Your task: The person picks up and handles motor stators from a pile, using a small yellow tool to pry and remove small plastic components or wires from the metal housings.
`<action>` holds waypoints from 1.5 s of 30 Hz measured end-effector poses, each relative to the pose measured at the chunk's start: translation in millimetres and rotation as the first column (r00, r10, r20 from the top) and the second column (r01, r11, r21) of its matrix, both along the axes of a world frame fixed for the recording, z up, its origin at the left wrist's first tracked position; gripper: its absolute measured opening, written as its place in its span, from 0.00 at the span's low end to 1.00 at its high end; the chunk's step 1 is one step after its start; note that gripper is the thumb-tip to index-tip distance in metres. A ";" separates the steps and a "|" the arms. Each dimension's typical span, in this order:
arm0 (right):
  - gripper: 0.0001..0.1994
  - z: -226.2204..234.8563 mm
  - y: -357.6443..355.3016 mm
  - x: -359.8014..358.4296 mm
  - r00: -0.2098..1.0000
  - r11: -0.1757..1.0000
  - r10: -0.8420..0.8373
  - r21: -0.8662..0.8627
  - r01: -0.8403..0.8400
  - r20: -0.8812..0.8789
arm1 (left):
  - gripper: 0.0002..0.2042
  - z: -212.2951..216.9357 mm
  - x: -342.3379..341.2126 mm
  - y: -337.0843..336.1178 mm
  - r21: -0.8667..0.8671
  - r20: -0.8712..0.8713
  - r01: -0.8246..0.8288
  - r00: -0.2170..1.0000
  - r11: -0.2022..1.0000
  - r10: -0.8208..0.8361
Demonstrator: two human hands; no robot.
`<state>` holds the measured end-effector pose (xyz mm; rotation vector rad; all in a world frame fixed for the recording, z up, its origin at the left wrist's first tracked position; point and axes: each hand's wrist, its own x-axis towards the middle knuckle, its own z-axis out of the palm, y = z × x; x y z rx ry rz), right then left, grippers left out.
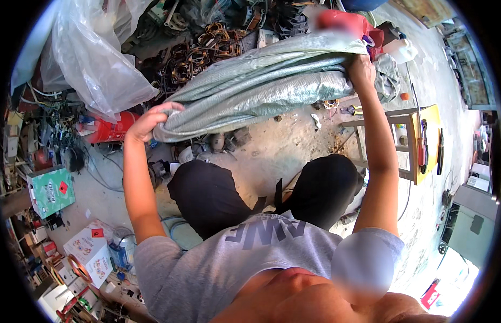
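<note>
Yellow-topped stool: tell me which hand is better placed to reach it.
Likely the right hand: it holds the end of the silvery sheet nearer the stool. The left hand holds the opposite end, by the red cylinder.

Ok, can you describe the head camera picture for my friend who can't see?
A person's left hand and right hand hold a crumpled silvery sheet between them, beyond bent knees. Around are a clear bag, metal scrap and a red cylinder; on the right is a yellow-topped stool with tools.
</note>
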<state>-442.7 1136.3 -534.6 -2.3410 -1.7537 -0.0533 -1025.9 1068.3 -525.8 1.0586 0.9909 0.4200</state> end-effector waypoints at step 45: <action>0.16 89.8 179.7 -38.1 0.851 0.978 0.128 0.077 -0.193 0.509 | 0.35 -4.2 231.1 -35.8 0.354 -0.039 0.250 0.967 0.901 -0.253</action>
